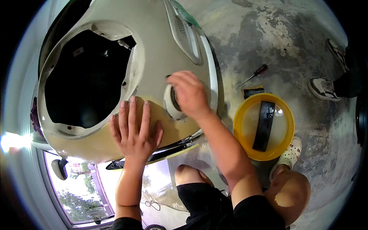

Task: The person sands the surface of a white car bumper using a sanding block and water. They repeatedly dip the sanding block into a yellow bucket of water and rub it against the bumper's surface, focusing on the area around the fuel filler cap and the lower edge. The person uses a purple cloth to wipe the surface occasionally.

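A beige and tan car body panel curves across the left and middle, with a large dark opening in it. My left hand lies flat on the tan part below that opening, fingers spread and nothing in them. Over a smaller round recess with a pale rim, my right hand is curled against the panel. A small dark edge shows at its fingertips, but what it belongs to is hidden and slightly blurred.
On the floor to the right stands a yellow bucket of cloudy liquid, a long black strip in it. Behind it lie dark sheet pieces and a screwdriver. Another person's shoes are at the far right. My clog is beside the bucket.
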Available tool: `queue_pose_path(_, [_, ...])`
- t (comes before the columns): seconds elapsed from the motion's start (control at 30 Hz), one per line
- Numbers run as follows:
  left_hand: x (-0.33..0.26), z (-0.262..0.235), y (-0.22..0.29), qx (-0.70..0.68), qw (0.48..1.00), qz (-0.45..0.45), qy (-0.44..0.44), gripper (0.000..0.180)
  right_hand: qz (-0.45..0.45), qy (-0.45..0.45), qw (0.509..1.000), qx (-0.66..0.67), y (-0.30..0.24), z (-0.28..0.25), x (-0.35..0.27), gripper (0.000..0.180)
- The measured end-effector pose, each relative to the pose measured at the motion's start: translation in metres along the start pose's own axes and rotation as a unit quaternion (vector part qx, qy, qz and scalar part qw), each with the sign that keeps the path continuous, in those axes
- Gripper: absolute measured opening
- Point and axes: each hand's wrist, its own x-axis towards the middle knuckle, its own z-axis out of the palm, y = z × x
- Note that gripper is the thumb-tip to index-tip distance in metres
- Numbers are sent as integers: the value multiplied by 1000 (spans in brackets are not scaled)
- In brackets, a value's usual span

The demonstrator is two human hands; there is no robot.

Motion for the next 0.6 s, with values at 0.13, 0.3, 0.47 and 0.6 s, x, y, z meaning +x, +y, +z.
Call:
queue_pose_path(0.13, [6, -1, 2, -1, 1000, 0, -10, 56, 86, 13, 996, -16, 23, -7, 1, 19])
queue_pose_path(0.3, [-1, 1, 1, 5, 1000, -2, -11, 57, -5, 10, 1000, -11, -2, 2, 6, 15])
queue_pose_path(0.47, [5, 1, 2, 11, 1000, 11, -2, 57, 188, 42, 981, -1, 33, -15, -8, 11])
queue_pose_path(0.6, [1, 2, 2, 0, 1000, 4, -9, 59, 150, 52, 987, -21, 19, -6, -11, 12])
